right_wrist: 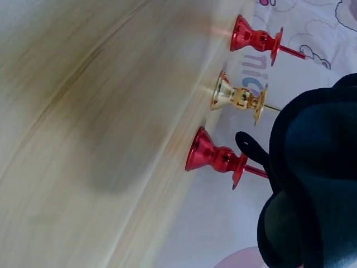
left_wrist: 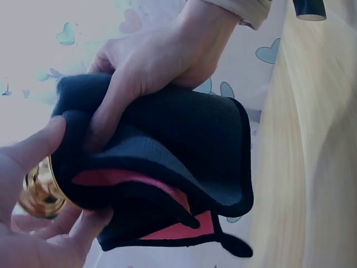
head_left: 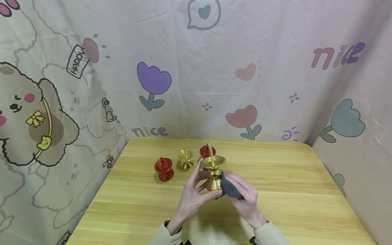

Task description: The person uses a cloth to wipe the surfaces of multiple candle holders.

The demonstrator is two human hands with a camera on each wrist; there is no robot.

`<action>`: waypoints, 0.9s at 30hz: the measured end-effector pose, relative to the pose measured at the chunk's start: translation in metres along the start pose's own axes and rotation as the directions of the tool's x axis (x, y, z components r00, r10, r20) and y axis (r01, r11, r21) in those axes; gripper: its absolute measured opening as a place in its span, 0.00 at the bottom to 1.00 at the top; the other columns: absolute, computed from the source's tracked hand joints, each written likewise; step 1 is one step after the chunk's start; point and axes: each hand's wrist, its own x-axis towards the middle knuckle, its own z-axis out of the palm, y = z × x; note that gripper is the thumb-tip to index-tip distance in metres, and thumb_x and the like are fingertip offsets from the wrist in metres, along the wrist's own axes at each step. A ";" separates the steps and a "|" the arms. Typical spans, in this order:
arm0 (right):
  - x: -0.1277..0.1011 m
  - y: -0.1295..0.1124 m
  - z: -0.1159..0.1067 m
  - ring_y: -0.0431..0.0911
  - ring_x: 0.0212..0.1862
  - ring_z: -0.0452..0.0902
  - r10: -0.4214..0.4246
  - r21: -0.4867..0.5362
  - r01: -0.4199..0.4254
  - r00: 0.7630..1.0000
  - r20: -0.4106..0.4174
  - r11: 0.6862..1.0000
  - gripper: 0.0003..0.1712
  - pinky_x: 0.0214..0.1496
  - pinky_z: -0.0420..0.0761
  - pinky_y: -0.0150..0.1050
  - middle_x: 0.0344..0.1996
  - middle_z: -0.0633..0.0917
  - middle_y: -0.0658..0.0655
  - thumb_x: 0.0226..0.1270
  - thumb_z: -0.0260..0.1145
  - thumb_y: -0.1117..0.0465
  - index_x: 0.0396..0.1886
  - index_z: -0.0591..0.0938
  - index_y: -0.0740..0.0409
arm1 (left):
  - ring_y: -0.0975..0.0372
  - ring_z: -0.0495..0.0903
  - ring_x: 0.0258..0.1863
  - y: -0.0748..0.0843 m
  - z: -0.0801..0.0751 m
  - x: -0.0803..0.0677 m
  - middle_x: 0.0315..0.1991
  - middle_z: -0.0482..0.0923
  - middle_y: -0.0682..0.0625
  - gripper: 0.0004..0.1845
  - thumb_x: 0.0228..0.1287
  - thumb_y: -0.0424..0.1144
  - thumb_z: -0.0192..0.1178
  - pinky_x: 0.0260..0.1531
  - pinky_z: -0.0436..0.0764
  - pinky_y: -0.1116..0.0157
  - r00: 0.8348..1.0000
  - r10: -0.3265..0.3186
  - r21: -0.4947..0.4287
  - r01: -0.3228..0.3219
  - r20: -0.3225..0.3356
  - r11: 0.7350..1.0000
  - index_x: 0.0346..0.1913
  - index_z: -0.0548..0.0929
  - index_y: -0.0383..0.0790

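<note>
Above the table [head_left: 294, 177], left hand [head_left: 192, 197] curled round a gold candleholder [head_left: 215, 172], right hand [head_left: 247, 199] pinching a dark cloth [head_left: 230, 189].

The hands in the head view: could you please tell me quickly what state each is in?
Left hand: holding the gold candle holder.
Right hand: gripping the dark grey cloth.

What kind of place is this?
Maybe a little indoor work corner, but I can't tell in what building. There's a wooden table, a flowery curtain hanging behind it, and a gold candle holder in someone's left hand.
</note>
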 end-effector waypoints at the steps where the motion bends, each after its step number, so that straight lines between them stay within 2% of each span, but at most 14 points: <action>1: -0.001 0.000 0.000 0.52 0.50 0.87 0.029 0.032 -0.029 1.000 -0.002 0.999 0.11 0.61 0.83 0.35 0.42 0.88 0.70 0.66 0.67 0.71 0.39 0.85 0.80 | 0.53 0.80 0.58 0.000 -0.001 0.000 0.57 0.78 0.36 0.59 0.51 0.30 0.76 0.62 0.81 0.56 1.000 0.009 -0.011 -0.009 0.018 1.000 0.81 0.50 0.48; 5: -0.005 0.000 -0.002 0.46 0.54 0.86 0.190 0.161 -0.184 0.982 -0.021 0.970 0.12 0.61 0.83 0.34 0.46 0.89 0.67 0.57 0.69 0.79 0.42 0.85 0.80 | 0.60 0.81 0.56 0.000 -0.006 0.001 0.58 0.77 0.34 0.56 0.55 0.30 0.74 0.60 0.83 0.58 0.997 0.036 -0.061 -0.032 0.075 0.998 0.81 0.51 0.49; 8: -0.007 0.000 -0.003 0.45 0.54 0.86 0.258 0.182 -0.247 0.966 -0.035 0.952 0.16 0.59 0.84 0.33 0.46 0.90 0.64 0.50 0.69 0.83 0.42 0.85 0.79 | 0.62 0.81 0.57 0.001 -0.006 0.001 0.59 0.77 0.33 0.54 0.58 0.30 0.72 0.61 0.82 0.60 0.994 0.049 -0.077 -0.042 0.096 0.996 0.81 0.50 0.47; 10: -0.008 0.001 -0.003 0.45 0.53 0.87 0.247 0.165 -0.237 0.968 -0.039 0.957 0.16 0.60 0.84 0.33 0.45 0.90 0.64 0.50 0.70 0.83 0.42 0.85 0.79 | 0.62 0.80 0.60 0.002 -0.005 0.000 0.60 0.78 0.35 0.54 0.59 0.31 0.72 0.64 0.80 0.61 0.995 0.032 -0.057 -0.026 0.091 0.998 0.82 0.48 0.46; 14: -0.006 0.002 -0.001 0.50 0.51 0.88 0.122 0.092 -0.120 0.992 -0.017 0.989 0.10 0.61 0.84 0.35 0.43 0.89 0.69 0.59 0.69 0.76 0.40 0.85 0.79 | 0.59 0.78 0.61 0.002 0.000 0.000 0.61 0.78 0.41 0.58 0.54 0.33 0.75 0.67 0.77 0.64 0.999 -0.005 0.007 0.005 0.044 1.000 0.82 0.47 0.48; 17: -0.002 0.000 0.002 0.54 0.47 0.88 0.030 0.022 -0.030 1.000 0.005 0.999 0.10 0.60 0.84 0.36 0.41 0.89 0.71 0.65 0.67 0.71 0.39 0.86 0.79 | 0.57 0.78 0.58 0.002 0.003 0.001 0.59 0.78 0.41 0.61 0.49 0.33 0.79 0.65 0.79 0.64 1.000 0.008 0.041 -0.008 -0.008 0.999 0.82 0.49 0.47; 20: 0.000 -0.001 0.004 0.56 0.46 0.88 -0.017 -0.018 0.017 1.000 0.007 1.000 0.10 0.60 0.85 0.36 0.39 0.88 0.71 0.66 0.66 0.71 0.38 0.86 0.78 | 0.57 0.80 0.55 0.001 0.002 0.001 0.56 0.80 0.39 0.60 0.48 0.32 0.79 0.62 0.81 0.64 0.999 0.025 0.054 -0.023 -0.043 0.998 0.81 0.53 0.45; 23: -0.002 -0.001 0.004 0.55 0.49 0.88 0.009 0.010 -0.009 1.000 0.011 1.000 0.10 0.61 0.84 0.37 0.42 0.88 0.71 0.66 0.66 0.72 0.39 0.85 0.79 | 0.57 0.82 0.54 0.000 0.000 0.002 0.55 0.81 0.39 0.59 0.47 0.31 0.79 0.61 0.81 0.64 0.999 0.021 0.038 -0.020 -0.041 0.999 0.80 0.54 0.46; 27: -0.009 -0.001 0.003 0.49 0.53 0.87 0.148 0.133 -0.146 0.989 -0.009 0.980 0.12 0.62 0.83 0.36 0.46 0.89 0.68 0.57 0.69 0.79 0.43 0.85 0.79 | 0.58 0.82 0.56 -0.001 -0.003 0.001 0.57 0.80 0.37 0.57 0.51 0.30 0.76 0.61 0.81 0.65 1.000 0.007 -0.015 -0.007 -0.008 1.000 0.81 0.52 0.45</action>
